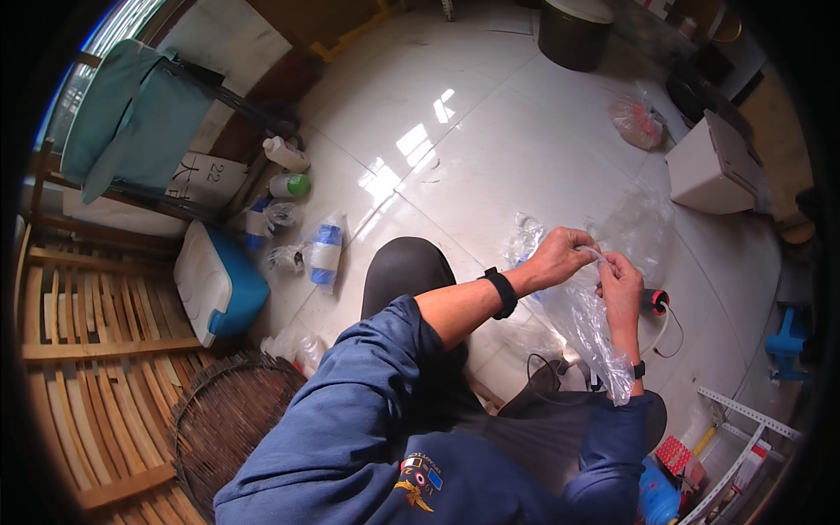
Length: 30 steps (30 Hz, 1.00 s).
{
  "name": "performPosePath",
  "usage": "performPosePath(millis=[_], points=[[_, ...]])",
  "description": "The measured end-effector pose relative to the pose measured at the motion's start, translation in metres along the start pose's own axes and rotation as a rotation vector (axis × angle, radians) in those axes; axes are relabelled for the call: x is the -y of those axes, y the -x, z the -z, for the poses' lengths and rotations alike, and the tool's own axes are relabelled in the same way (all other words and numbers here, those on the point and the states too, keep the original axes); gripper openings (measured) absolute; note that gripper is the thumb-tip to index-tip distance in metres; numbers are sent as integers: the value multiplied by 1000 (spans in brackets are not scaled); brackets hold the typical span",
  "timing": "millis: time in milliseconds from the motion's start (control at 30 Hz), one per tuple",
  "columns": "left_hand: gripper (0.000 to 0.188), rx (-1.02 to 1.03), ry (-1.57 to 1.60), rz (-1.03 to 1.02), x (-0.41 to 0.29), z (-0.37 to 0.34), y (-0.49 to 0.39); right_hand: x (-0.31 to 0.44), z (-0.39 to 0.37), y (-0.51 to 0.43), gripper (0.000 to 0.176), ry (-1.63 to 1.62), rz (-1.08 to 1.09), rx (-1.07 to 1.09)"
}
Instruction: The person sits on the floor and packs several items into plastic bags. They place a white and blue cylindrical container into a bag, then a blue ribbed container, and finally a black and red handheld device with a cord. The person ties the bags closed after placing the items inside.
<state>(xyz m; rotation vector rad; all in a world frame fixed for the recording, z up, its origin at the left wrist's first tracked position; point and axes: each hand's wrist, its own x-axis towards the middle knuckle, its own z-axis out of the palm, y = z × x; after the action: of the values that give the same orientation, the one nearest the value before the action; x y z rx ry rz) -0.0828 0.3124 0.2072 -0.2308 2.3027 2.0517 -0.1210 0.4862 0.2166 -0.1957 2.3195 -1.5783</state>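
My left hand pinches a twisted edge of a clear plastic bag, its fingertips close to the other hand's. My right hand grips the same plastic between thumb and fingers. The bag hangs crumpled down over my right forearm towards my lap. Behind my left hand lies a plastic-wrapped bundle with blue showing, mostly hidden. Beside my right hand is a black and red cylindrical device with a pale tube and a thin dark cable. More clear plastic film is spread on the tiled floor beyond.
Wrapped blue-and-white rolls and plastic bottles are on the floor at left, near a blue and white cooler box. A wooden slatted rack is far left. A white box and metal shelf frame stand right.
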Motion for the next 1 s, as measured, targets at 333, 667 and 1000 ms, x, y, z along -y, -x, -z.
performPosePath(millis=[333,667,1000], points=[[24,66,278,140,-3,4,3,-5,-7,0,14,-3,20,-73],[25,133,478,172,-2,4,3,-9,-2,-5,15,-79,45,11],[25,345,589,220,0,0,4,-27,-5,-7,13,-123,128,-6]])
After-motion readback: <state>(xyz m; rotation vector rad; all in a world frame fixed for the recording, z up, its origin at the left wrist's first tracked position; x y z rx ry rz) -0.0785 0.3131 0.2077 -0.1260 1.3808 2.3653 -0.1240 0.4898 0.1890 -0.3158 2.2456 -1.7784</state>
